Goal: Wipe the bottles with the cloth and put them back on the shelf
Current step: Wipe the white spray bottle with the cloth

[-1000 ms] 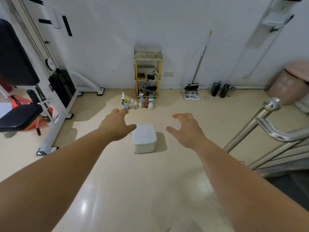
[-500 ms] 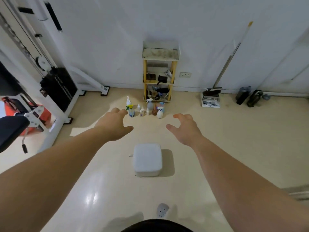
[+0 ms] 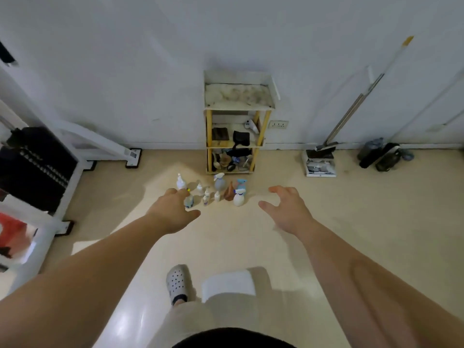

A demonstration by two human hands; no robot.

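Several small bottles (image 3: 218,190), mostly white and pale blue spray types plus a brown one, stand grouped on the floor in front of a narrow yellow-framed shelf (image 3: 266,121) against the wall. My left hand (image 3: 173,213) is stretched forward, empty, fingers apart, overlapping the leftmost bottles in view. Level with it on the right, my right hand (image 3: 286,209) is empty too, with spread fingers. No cloth is visible.
A white box-shaped stool (image 3: 227,285) sits on the floor right beside my white clog (image 3: 177,283). White gym machine frame (image 3: 47,172) at left. A mop with its tray (image 3: 320,162) and dark bottles (image 3: 379,154) line the wall at right.
I have walked forward: the shelf and bottles are nearer and larger, and the white stool has slid from mid-view to beside my foot. Both hands stay extended and empty.
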